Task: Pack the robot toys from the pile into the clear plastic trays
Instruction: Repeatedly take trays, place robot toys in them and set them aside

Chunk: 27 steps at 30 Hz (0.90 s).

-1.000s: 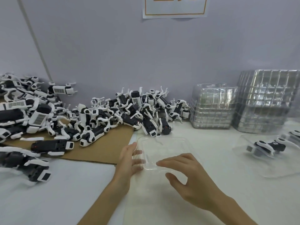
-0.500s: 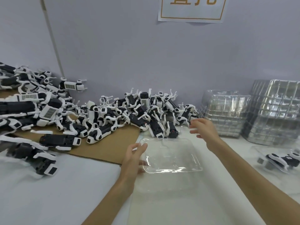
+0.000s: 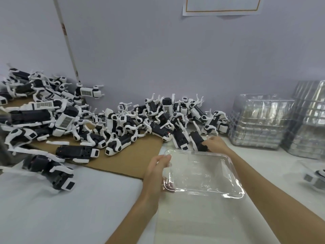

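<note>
At lower centre of the frame, over the white desk point(image 3: 70, 208), is a clear tray point(image 3: 226, 195). The left hand point(image 3: 155, 173) grips its left rim, fingers showing through the plastic. Just above it, the right hand point(image 3: 216, 144) curls round a black robot toy point(image 3: 197, 140) at the near edge of the pile point(image 3: 112, 124), which spreads leftward over brown cardboard point(image 3: 133, 162). Stacks of trays point(image 3: 258, 124) stand at right.

A brown cardboard sheet point(image 3: 133, 161) lay flat just left of the right hand's point(image 3: 215, 144) grip, on a white table point(image 3: 70, 208). Behind the grip rose a pale wall point(image 3: 158, 59), with an orange-bordered paper sign point(image 3: 221, 6) high above it and a thin white pipe point(image 3: 67, 44) far to its left.
</note>
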Tool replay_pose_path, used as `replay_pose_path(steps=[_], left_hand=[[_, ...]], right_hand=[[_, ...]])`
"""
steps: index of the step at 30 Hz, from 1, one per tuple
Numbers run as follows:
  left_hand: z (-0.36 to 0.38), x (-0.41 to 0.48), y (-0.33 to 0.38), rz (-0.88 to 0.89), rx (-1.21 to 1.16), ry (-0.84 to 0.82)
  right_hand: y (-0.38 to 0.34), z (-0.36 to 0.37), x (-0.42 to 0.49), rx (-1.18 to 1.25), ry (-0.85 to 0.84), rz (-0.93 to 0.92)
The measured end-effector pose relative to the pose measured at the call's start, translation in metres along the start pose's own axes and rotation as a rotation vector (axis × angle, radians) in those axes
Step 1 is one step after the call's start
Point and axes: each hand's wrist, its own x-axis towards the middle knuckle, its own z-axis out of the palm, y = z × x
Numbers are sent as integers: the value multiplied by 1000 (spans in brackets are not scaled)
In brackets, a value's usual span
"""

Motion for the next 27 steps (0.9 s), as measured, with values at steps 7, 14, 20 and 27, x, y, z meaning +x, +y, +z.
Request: replay_pose_path(steps=[7, 14, 20, 27], left_hand=[[3, -3, 2, -1, -4, -20], [8, -11, 0, 32, 45, -103], [5, -8, -7, 178, 239, 41], [10, -12, -9, 178, 469, 76]], right_hand=[[49, -30, -54, 428, 8, 65], [100, -53, -110, 539, 277, -85], [81, -56, -130, 781, 475, -251], [64, -39, -153, 638, 471, -529]])
